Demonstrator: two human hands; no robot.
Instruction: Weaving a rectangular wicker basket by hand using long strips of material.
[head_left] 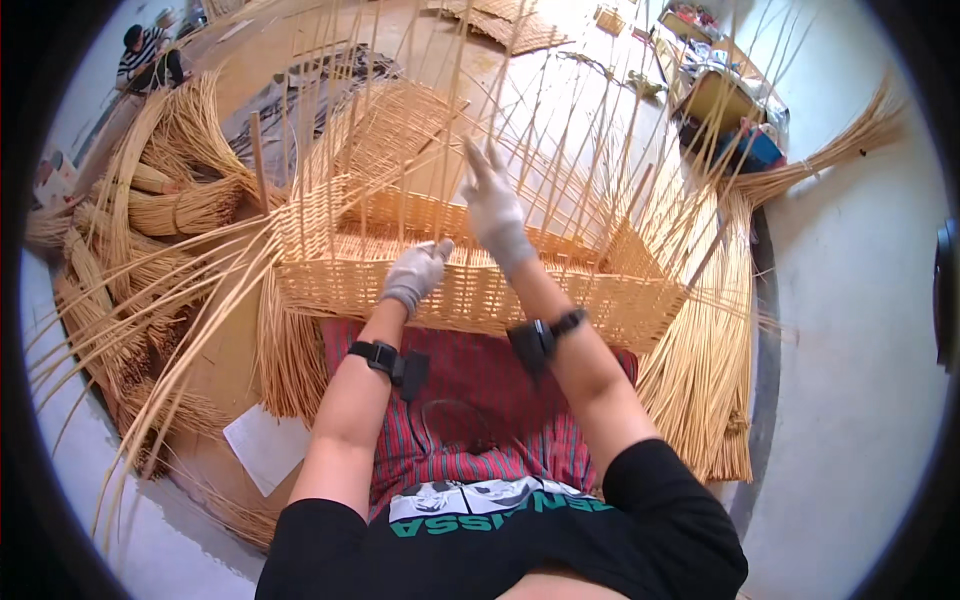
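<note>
A long wicker basket [480,295] lies across my lap, half woven, with tall upright canes [455,100] rising from its walls. My left hand [418,272], in a pale glove, is closed at the near wall's top edge, its thumb beside an upright cane. Above the basket's inside, my right hand [495,210] is raised, also gloved, with fingers stretched upward and apart. Some upright canes pass close to it; I see none gripped in it. Loose cane ends [170,300] fan out from the basket's left corner.
Bundles of cane [165,205] are piled at the left, and more long canes [705,400] lie at the right beside the wall. Striped red cloth [480,440] covers my lap. A white sheet [267,447] lies low left. Another person [150,60] sits at the far left.
</note>
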